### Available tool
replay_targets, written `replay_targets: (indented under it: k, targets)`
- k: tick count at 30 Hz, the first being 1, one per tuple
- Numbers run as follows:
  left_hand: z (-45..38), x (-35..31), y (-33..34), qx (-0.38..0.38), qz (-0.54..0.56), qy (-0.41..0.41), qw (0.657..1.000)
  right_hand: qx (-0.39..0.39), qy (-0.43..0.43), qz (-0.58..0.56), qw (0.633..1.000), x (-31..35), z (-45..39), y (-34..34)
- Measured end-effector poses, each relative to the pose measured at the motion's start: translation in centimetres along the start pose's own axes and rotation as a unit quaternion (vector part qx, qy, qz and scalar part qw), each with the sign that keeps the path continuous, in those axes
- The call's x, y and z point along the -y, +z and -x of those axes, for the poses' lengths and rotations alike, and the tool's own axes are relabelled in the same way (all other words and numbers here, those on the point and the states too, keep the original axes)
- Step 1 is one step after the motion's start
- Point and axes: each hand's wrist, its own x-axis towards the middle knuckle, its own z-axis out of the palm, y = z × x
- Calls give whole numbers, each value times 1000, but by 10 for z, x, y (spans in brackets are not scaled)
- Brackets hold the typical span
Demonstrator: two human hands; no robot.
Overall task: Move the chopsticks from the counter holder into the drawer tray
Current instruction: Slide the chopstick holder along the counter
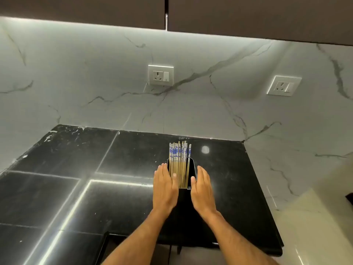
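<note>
Several wooden chopsticks [179,161] with blue-and-white patterned tops stand upright in a black holder [184,199] on the black stone counter [76,188]. My left hand [164,188] lies flat against the holder's left side, its thumb resting by the chopsticks. Against the holder's right side is my right hand [202,190], fingers straight and together. Neither hand closes around anything. No drawer or tray is in view.
A white marble backsplash rises behind the counter with two wall sockets [161,75] [284,85]. Dark upper cabinets [248,14] hang overhead. The counter's right edge [267,207] drops to a pale floor. A dark gap shows below the counter's front edge.
</note>
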Motion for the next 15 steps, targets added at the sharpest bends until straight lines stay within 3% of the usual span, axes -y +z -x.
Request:
replay_targets:
  k: [3, 8, 15]
  targets:
    - [-1, 1, 8, -37, 81, -64, 994, 12, 22, -58, 998, -5, 2, 7]
    - [2, 0, 19, -11, 183, -106, 977, 16, 67, -159, 985, -8, 3, 17]
    - [-1, 1, 25, -11, 319, -204, 926, 25, 130, -287, 949, -7, 2, 24]
